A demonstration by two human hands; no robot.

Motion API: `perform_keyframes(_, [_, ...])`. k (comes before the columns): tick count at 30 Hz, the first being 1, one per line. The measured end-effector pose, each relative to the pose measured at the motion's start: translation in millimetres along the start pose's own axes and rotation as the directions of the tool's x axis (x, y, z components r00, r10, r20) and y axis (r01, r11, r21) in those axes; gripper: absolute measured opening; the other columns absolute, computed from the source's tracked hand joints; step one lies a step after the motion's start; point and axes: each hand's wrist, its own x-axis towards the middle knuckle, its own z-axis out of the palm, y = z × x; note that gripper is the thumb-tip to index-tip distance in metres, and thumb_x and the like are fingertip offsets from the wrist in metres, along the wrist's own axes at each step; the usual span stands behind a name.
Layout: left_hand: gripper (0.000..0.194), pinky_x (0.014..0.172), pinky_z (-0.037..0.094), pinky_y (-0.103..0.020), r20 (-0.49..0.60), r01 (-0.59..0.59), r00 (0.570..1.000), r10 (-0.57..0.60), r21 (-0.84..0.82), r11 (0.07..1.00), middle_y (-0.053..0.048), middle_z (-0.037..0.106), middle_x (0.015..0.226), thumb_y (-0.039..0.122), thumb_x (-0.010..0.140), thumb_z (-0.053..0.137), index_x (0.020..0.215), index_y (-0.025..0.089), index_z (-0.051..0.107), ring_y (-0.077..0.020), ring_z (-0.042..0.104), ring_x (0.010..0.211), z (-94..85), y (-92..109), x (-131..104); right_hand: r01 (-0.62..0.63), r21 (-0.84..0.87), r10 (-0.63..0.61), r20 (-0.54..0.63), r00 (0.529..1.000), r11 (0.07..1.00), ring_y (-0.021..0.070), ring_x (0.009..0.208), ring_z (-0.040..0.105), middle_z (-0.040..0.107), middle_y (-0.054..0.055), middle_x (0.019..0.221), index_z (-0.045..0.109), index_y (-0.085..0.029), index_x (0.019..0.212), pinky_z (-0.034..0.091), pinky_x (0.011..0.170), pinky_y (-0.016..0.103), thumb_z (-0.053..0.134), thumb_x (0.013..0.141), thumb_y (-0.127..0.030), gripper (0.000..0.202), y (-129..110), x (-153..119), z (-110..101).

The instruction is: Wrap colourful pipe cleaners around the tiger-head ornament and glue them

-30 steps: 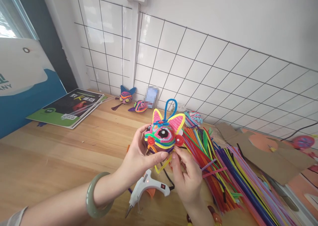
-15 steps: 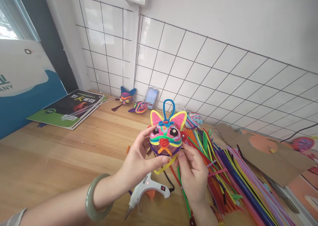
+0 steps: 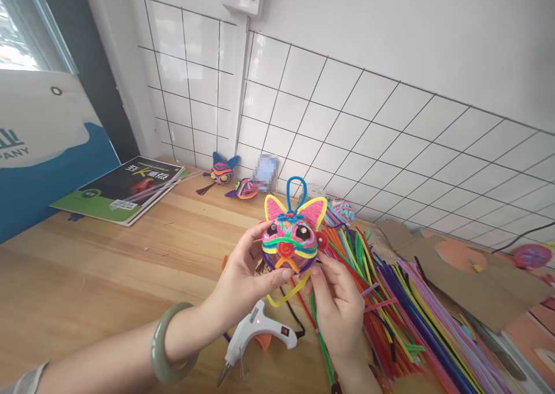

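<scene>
Pink, yellow, blue and green fuzzy strips cover this rounded cat-faced ornament [image 3: 289, 242], and it's being held up over the pale wooden tabletop [image 3: 130, 290], face toward the camera. Ears are pink with yellow edging, nose is a red coil, and a blue fuzzy loop [image 3: 296, 179] sticks up on top.

Left hand [image 3: 249, 267] has its fingers curled round one side with the thumb along the bottom front. Right hand [image 3: 340, 298] has thumb and fingertips closed in on the lower edge at the other side, so both are holding it. Can't tell if the bent yellow fuzzy strip [image 3: 281, 303] hanging below is pinched too.

Under the hands there's a white plastic glue gun [image 3: 259, 326] with a little red light lit, nozzle pointing toward the wearer. Big heap of multicoloured pipe cleaners [image 3: 385, 301] just past the right hand. Oh, and a pale green smooth bangle [image 3: 158, 345] on the left wrist.
</scene>
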Motion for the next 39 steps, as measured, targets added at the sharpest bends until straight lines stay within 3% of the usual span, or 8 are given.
perform_keyframes(3, [0.065, 0.1, 0.046, -0.035, 0.012, -0.005, 1.0, 0.005, 0.001, 1.0, -0.006, 0.064, 0.123, 0.019, 0.067, 0.086, 0.124, 0.028, 0.056, -0.0237, 0.057, 0.119, -0.8, -1.3, 0.8, -0.019, 0.017, 0.019, -0.007, 1.0, 1.0, 0.0215, 0.076, 0.074, 0.077, 0.01, 0.091, 0.07, -0.019, 0.106, 0.061, 0.058, 0.028, 0.064, 0.089, -0.032, 0.022, 0.2, -0.1, 0.2])
perform_keyframes(7, [0.066, 0.099, 0.047, -0.034, 0.016, -0.005, 1.0, 0.005, 0.003, 1.0, -0.005, 0.064, 0.122, 0.019, 0.067, 0.087, 0.124, 0.027, 0.055, -0.0226, 0.057, 0.118, -1.2, -2.5, 1.1, -0.069, 0.028, 0.069, -0.012, 0.998, 0.997, 0.0218, 0.079, 0.074, 0.077, 0.01, 0.093, 0.07, -0.02, 0.105, 0.061, 0.065, 0.031, 0.064, 0.088, -0.035, 0.024, 0.4, -0.9, 0.2])
perform_keyframes(13, [0.069, 0.101, 0.047, -0.033, 0.037, 0.017, 0.999, -0.017, 0.005, 1.0, -0.006, 0.063, 0.127, 0.019, 0.067, 0.086, 0.127, 0.026, 0.054, -0.0234, 0.057, 0.121, -0.2, -0.6, 0.4, -0.101, 0.035, 0.102, -0.018, 0.995, 0.994, 0.0171, 0.059, 0.067, 0.075, 0.008, 0.084, 0.07, -0.019, 0.103, 0.056, 0.053, 0.029, 0.066, 0.086, -0.04, 0.027, 1.4, -1.1, 0.1])
perform_keyframes(18, [0.071, 0.103, 0.046, -0.034, 0.03, 0.021, 0.999, -0.022, 0.011, 1.0, -0.008, 0.063, 0.129, 0.019, 0.065, 0.086, 0.129, 0.025, 0.054, -0.0255, 0.056, 0.124, 0.0, 0.1, 1.0, -0.132, 0.089, 0.136, -0.039, 0.99, 0.987, 0.0172, 0.061, 0.068, 0.075, 0.009, 0.089, 0.07, -0.019, 0.101, 0.055, 0.049, 0.026, 0.068, 0.084, -0.04, 0.027, 1.6, 1.1, 1.9])
perform_keyframes(26, [0.071, 0.102, 0.047, -0.037, 0.043, 0.022, 0.999, -0.024, 0.028, 0.999, -0.011, 0.055, 0.138, 0.021, 0.066, 0.086, 0.13, 0.025, 0.054, -0.0277, 0.055, 0.125, -1.6, -0.6, 0.6, -0.067, 0.123, 0.071, -0.027, 0.997, 0.99, 0.0124, 0.044, 0.058, 0.071, 0.003, 0.066, 0.07, -0.019, 0.096, 0.05, 0.041, 0.022, 0.068, 0.083, -0.036, 0.021, -7.6, 6.1, 3.3])
perform_keyframes(39, [0.074, 0.104, 0.045, -0.038, 0.068, -0.028, 0.997, 0.02, 0.125, 0.992, -0.011, 0.056, 0.13, 0.027, 0.068, 0.085, 0.134, 0.026, 0.052, -0.0268, 0.055, 0.123, -3.8, -0.5, -0.4, -0.09, 0.165, 0.094, -0.018, 0.995, 0.982, 0.012, 0.045, 0.057, 0.071, 0.002, 0.066, 0.068, -0.021, 0.097, 0.05, 0.041, 0.021, 0.069, 0.084, -0.035, 0.019, -6.3, 6.0, 4.5])
